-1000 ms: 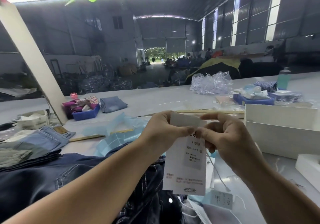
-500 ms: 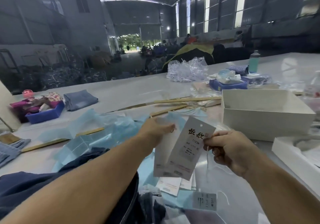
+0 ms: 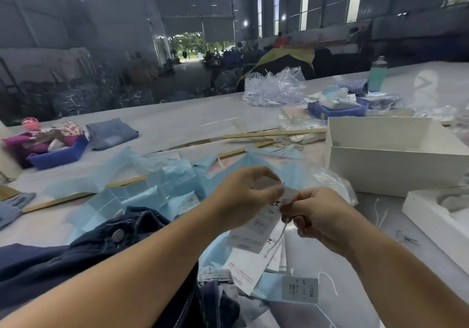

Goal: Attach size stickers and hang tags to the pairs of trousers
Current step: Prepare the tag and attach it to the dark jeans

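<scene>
two bare forearms reach in from the bottom edge and meet at the middle. the left hand (image 3: 243,195) has its fingers curled, pinching the top edge of a white hang tag (image 3: 256,223) with printed text. the right hand (image 3: 317,216) is curled too, pinching the same top edge from the other side, with a thin white string (image 3: 278,239) dangling beneath its fingers. the tag hangs tilted in the air between the hands, above the counter (image 3: 177,122).

below the hands, more white tags (image 3: 250,269) lie loosely stacked, and a small grey size sticker (image 3: 300,289) lies just beside them. dark denim trousers (image 3: 106,246) with a metal button lie under the left forearm. crumpled light blue tissue paper (image 3: 152,180) spreads behind the trousers. an open white box (image 3: 390,160) sits to the right. further back sit a blue tray (image 3: 58,152) of oddments, folded pale jeans (image 3: 110,132) and a heap of clear plastic (image 3: 274,86).
</scene>
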### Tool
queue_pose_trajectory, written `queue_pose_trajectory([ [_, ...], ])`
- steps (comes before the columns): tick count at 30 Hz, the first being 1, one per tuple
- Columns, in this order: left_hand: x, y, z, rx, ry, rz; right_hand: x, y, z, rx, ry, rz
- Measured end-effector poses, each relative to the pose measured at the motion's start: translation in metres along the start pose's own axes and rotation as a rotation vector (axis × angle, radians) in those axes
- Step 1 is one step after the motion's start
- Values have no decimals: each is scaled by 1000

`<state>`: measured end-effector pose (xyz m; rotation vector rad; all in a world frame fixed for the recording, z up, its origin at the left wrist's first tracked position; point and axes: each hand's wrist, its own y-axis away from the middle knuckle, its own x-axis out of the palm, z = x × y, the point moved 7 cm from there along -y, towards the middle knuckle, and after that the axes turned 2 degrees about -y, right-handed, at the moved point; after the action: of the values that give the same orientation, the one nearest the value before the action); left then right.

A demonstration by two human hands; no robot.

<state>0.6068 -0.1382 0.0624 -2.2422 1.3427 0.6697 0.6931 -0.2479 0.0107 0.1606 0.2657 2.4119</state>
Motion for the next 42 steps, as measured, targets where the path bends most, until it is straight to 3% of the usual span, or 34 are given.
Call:
queue_pose_trajectory([
  [2,-16,11,-17,86,-107,-144,6,10,18,-103,-4,-5],
  [5,-43,30,-38,105,-23,-290,9,42,57,-398,56,-79],
  [8,-60,59,-57,60,45,-304,23,90,93,-723,163,-106],
  [11,-64,94,-73,36,157,-265,49,133,110,-873,160,-10],
  [18,-71,171,-89,-3,438,-224,94,171,105,-856,184,98],
  [25,-81,221,-70,-62,486,-256,131,197,93,-912,460,96],
  [31,-81,232,-58,-78,607,-250,144,207,89,-1023,642,-21],
  [37,-74,230,-52,-112,931,-168,140,215,92,-1108,670,-135],
  [42,-74,230,-51,-68,778,-151,140,216,88,-1095,652,-99],
])
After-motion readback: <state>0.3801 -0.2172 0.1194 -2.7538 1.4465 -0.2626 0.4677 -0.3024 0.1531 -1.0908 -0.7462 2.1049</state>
